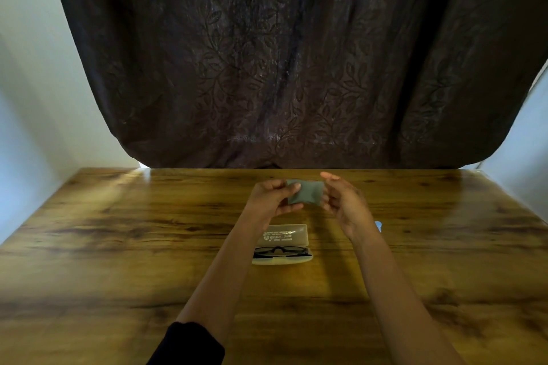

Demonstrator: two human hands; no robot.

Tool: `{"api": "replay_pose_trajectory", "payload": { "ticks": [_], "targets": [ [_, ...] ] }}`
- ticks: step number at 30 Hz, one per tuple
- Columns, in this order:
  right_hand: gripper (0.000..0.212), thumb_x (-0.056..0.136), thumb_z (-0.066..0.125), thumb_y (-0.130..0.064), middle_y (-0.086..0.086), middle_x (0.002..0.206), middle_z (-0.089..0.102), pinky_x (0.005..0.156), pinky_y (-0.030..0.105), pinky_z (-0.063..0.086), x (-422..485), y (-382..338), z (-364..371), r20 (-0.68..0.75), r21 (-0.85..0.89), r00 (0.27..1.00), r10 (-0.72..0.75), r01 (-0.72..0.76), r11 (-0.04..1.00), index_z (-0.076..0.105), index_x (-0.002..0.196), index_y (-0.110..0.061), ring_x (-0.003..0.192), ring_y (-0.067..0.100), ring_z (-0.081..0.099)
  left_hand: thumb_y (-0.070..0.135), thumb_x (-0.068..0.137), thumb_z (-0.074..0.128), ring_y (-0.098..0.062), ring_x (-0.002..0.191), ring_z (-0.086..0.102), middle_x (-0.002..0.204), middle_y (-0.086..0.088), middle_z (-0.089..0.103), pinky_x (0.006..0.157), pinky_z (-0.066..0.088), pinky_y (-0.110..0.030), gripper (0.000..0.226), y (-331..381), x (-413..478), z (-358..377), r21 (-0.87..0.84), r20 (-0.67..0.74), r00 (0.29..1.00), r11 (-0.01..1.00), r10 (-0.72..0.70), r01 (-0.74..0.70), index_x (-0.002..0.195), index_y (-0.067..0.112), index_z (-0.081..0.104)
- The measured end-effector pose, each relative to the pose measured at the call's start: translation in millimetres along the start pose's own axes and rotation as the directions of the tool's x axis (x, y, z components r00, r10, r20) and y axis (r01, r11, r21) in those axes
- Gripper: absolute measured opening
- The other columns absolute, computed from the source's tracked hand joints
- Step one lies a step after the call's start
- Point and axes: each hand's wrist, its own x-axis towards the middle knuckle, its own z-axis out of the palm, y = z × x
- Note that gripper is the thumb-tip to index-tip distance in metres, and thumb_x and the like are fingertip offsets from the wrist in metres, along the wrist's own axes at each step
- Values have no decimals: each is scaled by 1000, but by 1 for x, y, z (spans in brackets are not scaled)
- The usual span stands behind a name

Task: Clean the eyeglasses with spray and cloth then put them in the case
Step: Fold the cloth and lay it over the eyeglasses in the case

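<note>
Nearest the lens, a black sleeve point(189, 344) covers the left upper arm at the lower left of the frame; both forearms beyond it are bare and reach toward the centre.

Left hand point(271, 198): its fingers point(293, 208) and thumb pinch the left edge of a grey cloth point(305, 192). Right hand point(345, 201): its fingers take the opposite edge, apparently also in a pinch, though motion blur softens the detail. The cloth is raised clear of the worktop point(118, 246) and drawn fairly flat between the hands, judged to be a folding or squaring-up.

Eyeglasses point(280, 251), black-framed and folded, lie in the tray of an open case point(286, 234), just below the hands at frame centre. The case is pale, hard-shelled and rounded at the corners. Its lid is laid back, with print showing inside, so it will take the cloth and then close.

A small blue object point(378, 226) shows just beside the right wrist, mostly hidden. It cannot be identified, and no spray bottle can be confirmed.

The worktop is glossy, knotted wood grain. Behind it hangs a dark brown curtain point(296, 53) with an embossed leaf pattern.
</note>
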Motion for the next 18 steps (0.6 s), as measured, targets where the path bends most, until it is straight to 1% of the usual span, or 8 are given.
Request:
{"api": "replay_pose_trajectory", "payload": {
  "ticks": [3,5,6,8,10,14,16,18],
  "targets": [
    [46,86,52,-46,2,107,58,92,34,47,2,3,-4,58,-63,995,77,-73,995,54,121,-17,103,19,55,9,85,62,-17,80,66,94,-8,64,56,58,-23,10,0,0,1,87,-2,999,995,47,-46,95,7,64],
    [58,73,61,-51,3,114,59,98,35,43,2,5,-4,154,-95,984,95,-81,992,55,120,-18,109,20,54,11,86,62,-16,76,66,91,-7,65,57,58,-24,13,1,0,1,158,-3,997,984,77,-76,98,8,64],
    [54,70,65,-45,4,113,61,98,35,44,1,6,-3,202,-82,974,100,-85,993,59,116,-17,108,20,56,11,86,62,-16,74,67,90,-6,65,57,58,-23,13,1,0,2,182,0,996,980,89,-87,98,9,65],
    [30,75,67,-24,6,102,66,90,33,51,1,7,-1,252,-15,962,102,-101,995,64,103,-12,100,19,61,12,86,62,-15,73,67,89,-6,66,55,57,-23,13,0,1,3,197,3,994,975,105,-104,98,9,65],
    [14,81,63,-9,10,93,67,78,29,56,1,7,2,223,45,970,100,-113,993,65,95,-5,91,20,64,13,85,63,-15,74,68,91,-8,65,53,57,-22,19,0,2,2,200,-31,993,974,111,-103,102,6,65],
    [3,80,64,-3,9,84,66,61,20,57,2,9,6,62,89,992,113,-118,989,64,83,-4,78,16,65,14,79,70,-15,70,69,94,-11,66,53,56,-21,32,-5,6,-3,208,-161,981,975,110,-75,107,1,63],
    [6,78,67,-3,8,82,65,58,18,56,5,12,8,-6,93,993,121,-120,988,63,81,-6,76,15,64,17,76,73,-16,74,69,96,-12,67,56,57,-23,30,-9,8,-6,219,-207,973,974,107,-60,101,3,64],
    [8,77,69,-6,6,83,65,58,18,55,7,15,9,-32,80,992,122,-120,990,62,81,-8,77,15,63,20,74,75,-19,82,68,96,-12,68,64,58,-27,24,-12,10,-11,227,-240,967,973,91,-35,92,8,64]
  ]
}}
